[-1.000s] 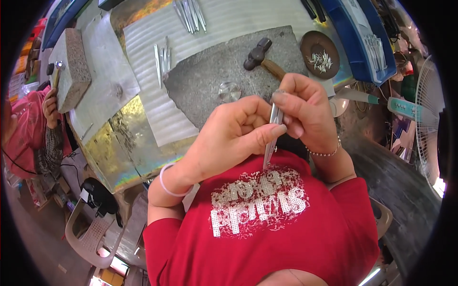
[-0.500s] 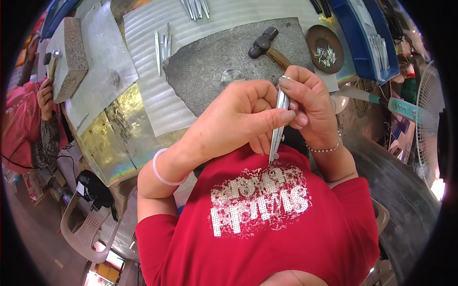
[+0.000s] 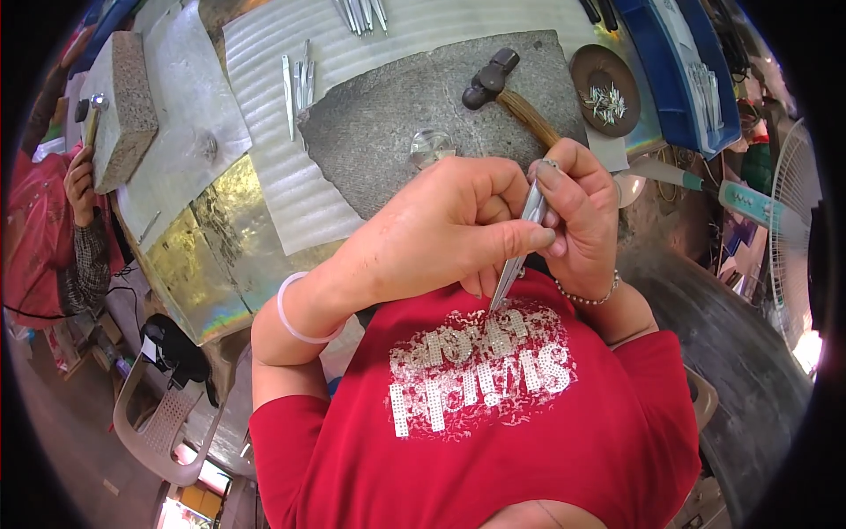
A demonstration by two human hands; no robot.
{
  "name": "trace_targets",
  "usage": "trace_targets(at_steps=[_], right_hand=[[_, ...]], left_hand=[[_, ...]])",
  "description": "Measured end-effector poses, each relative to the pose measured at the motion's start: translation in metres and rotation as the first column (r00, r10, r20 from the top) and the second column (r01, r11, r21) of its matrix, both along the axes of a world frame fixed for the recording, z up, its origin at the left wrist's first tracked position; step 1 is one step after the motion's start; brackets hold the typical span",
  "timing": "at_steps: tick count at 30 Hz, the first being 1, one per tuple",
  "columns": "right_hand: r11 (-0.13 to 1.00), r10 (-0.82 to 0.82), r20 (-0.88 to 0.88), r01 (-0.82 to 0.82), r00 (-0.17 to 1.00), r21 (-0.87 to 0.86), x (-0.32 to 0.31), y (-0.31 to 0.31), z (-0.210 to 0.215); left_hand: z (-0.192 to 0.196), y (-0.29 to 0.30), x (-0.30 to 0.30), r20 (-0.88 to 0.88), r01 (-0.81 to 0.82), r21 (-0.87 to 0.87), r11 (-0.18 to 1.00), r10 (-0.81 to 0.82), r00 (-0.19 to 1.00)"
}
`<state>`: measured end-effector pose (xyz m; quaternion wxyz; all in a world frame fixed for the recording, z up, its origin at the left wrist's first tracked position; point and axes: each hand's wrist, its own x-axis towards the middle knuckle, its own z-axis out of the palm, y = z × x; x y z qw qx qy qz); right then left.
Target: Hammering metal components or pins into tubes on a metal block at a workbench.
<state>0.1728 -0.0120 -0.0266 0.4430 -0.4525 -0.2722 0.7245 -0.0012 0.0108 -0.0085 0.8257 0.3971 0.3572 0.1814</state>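
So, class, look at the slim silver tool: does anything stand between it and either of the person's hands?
Nothing visible does: the left hand and the right hand both grip the silver tool directly. The hammer lies on the stone slab beyond the hands, not between them and the tool.

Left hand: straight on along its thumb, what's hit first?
Likely the right hand, which grips the same slim silver metal tool; the depth between the two hands is unclear.

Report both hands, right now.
Left hand: closed, gripping the slim silver tool between thumb and fingers.
Right hand: closed, thumb and fingers pinching the tool's end farther from the shirt.
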Motion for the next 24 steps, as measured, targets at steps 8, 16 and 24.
trace_targets(at_steps=[8, 16, 24], right_hand=[[0.998, -0.055, -0.002, 0.056, 0.998, 0.034, 0.001, -0.004, -0.003], [0.999, -0.019, -0.047, 0.017, 0.999, -0.033, 0.002, 0.002, -0.003], [0.999, 0.043, -0.057, -0.044, 0.997, -0.021, 0.004, 0.015, -0.001]], left_hand=[[-0.003, 0.002, 0.003, 0.007, 0.06, 0.024, 0.998, -0.061, 0.998], [-0.003, 0.003, 0.002, 0.005, 0.015, -0.001, 1.0, -0.015, 1.0], [-0.008, 0.001, -0.001, 0.003, -0.008, 0.04, 0.999, 0.008, 1.0]])
